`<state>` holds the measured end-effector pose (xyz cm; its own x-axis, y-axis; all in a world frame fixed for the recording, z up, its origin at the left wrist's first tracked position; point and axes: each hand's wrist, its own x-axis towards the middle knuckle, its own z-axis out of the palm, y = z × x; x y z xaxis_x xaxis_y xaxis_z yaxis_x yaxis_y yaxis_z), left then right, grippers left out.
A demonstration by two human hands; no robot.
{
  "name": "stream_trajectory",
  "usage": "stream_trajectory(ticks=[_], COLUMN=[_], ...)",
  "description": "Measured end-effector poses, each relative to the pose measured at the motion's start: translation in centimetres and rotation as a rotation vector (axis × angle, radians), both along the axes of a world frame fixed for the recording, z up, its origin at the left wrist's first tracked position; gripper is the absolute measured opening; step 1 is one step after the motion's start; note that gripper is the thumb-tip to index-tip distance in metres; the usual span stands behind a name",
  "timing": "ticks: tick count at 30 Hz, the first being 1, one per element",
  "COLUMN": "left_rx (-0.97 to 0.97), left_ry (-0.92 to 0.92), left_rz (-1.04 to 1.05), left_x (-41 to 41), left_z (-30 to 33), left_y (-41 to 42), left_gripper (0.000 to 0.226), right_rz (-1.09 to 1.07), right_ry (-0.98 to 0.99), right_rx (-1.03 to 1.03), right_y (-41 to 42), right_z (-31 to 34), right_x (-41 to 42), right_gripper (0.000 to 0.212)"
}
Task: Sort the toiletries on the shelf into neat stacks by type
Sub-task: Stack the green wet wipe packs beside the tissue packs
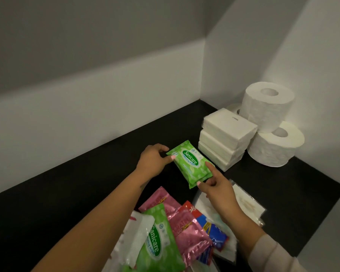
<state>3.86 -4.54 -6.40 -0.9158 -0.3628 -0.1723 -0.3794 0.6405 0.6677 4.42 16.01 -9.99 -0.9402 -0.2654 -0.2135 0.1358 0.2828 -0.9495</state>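
Wipes are the step in hand: my left hand (152, 160) pinches the far end of the green wipes pack (190, 163) and my right hand (217, 190) pinches its near corner, squaring it on another green pack beneath, mid-shelf (86, 185), just beside the stack of white tissue packs (225, 137) by the toilet rolls (268, 105) in the back right corner. Next, I judge, comes the second green pack (157, 244) from the loose pile at the front edge.

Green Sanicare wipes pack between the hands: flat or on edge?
Flat. The green Sanicare wipes pack lies label up, apparently atop another green pack, left hand and right hand pinching opposite ends.
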Motion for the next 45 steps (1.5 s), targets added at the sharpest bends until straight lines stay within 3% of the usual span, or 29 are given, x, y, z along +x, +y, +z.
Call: stream_trajectory(ticks=[14,19,27,30,34,37,41,45], left_rx=[0.130,0.143,0.198,0.228,0.213,0.182,0.154,0.147], left_ry=[0.002,0.011,0.041,0.050,0.058,0.068,0.055,0.054], left_rz=[-0.024,-0.030,-0.026,-0.030,-0.040,-0.041,-0.052,-0.046], left_x=[13.7,16.6,19.7,20.2,20.1,19.7,18.7,17.4], left_z=[1.1,0.8,0.1,0.1,0.2,0.0,-0.2,-0.4], left_y=[-1.8,-1.8,-1.4,-1.3,-1.3,-1.3,-1.3,-1.0], left_gripper=[0.037,0.037,0.026,0.023,0.024,0.026,0.034,0.049], right_rz=[0.056,0.093,0.178,0.206,0.237,0.249,0.138,0.037], right_ry=[0.038,0.052,0.118,0.088,-0.061,-0.111,-0.086,0.070], right_rx=[0.063,0.381,0.830,0.904,0.832,0.727,0.585,0.515], right_y=[-2.3,-2.5,-3.7,-4.3,-4.7,-4.7,-4.0,-3.3], right_z=[1.0,0.1,0.7,1.1,1.0,0.9,1.0,1.3], right_x=[9.9,12.4,15.0,15.1,14.3,13.6,12.9,12.0], right_gripper=[0.053,0.026,0.060,0.060,0.052,0.033,0.021,0.016])
